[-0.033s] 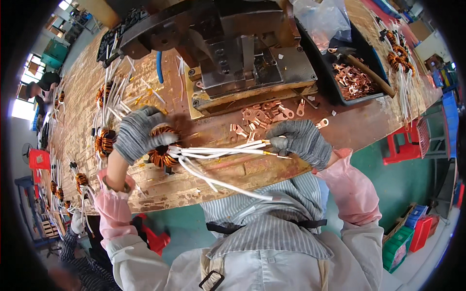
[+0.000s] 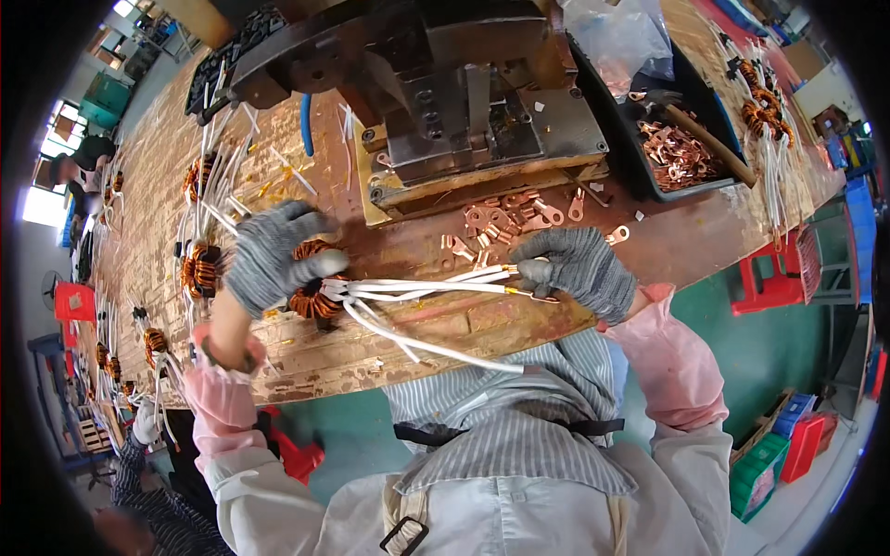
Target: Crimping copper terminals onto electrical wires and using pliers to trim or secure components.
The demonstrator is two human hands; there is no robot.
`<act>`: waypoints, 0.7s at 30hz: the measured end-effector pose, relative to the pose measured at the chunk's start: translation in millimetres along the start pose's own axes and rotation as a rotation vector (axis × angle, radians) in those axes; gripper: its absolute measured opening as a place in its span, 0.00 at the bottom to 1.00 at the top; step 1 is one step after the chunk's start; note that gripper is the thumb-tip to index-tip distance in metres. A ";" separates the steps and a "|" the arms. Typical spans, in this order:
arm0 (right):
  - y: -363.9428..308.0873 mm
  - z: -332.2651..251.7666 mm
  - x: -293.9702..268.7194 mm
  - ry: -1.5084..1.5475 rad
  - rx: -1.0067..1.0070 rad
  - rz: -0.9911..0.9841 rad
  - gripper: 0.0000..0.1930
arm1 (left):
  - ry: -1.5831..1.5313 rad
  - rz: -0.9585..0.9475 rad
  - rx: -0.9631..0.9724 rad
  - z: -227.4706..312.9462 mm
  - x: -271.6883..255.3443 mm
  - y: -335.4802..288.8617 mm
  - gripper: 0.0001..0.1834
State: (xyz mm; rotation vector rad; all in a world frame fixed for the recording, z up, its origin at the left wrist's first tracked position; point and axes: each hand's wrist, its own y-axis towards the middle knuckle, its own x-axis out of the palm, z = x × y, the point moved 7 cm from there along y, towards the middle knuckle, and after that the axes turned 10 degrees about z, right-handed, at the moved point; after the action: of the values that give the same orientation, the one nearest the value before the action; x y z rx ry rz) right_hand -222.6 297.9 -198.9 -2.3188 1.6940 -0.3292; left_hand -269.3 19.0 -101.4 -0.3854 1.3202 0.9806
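Note:
A toroidal coil (image 2: 313, 304) of copper wire lies near the table's front edge, with white leads (image 2: 426, 288) running from it to the right. My left hand (image 2: 271, 258), in a grey knit glove, is at the coil with its thumb and fingers around it. My right hand (image 2: 582, 271), gloved alike, pinches the lead ends, where bare copper and a yellowish tip show. One loose lead (image 2: 436, 350) bends toward my apron, apart from the right hand. Just beyond the right hand lies a pile of copper cable lugs (image 2: 501, 218).
A heavy dark press (image 2: 464, 120) stands behind the lugs. To its right, a black bin (image 2: 667, 194) holds more lugs, a hammer (image 2: 709, 144) and a plastic bag. Other coils (image 2: 199, 270) with white leads lie at left and far right. A co-worker's gloved hand (image 2: 146, 424) shows at lower left.
My left hand has shifted slightly to the right with the coil. The right hand and the leads look almost the same.

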 end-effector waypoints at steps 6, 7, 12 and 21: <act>-4.6 -11.2 5.9 0.073 -0.053 -0.017 0.13 | -0.158 -0.092 0.200 91.3 57.1 4.8 0.17; -6.0 -13.2 6.9 0.079 -0.049 -0.017 0.13 | -0.104 -0.113 0.213 95.0 64.8 2.6 0.15; 0.9 -9.9 3.3 0.084 -0.039 0.015 0.11 | -0.369 0.063 0.192 98.5 51.2 -2.1 0.09; 3.0 -9.7 8.3 0.144 -0.066 0.027 0.11 | -0.149 -0.150 -0.227 82.1 80.2 -14.5 0.14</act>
State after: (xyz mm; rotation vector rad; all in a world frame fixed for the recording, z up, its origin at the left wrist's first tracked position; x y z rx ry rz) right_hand -226.0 288.4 -190.5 -2.3683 1.8272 -0.4508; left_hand -211.3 101.2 -158.3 -0.5653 1.0332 1.0150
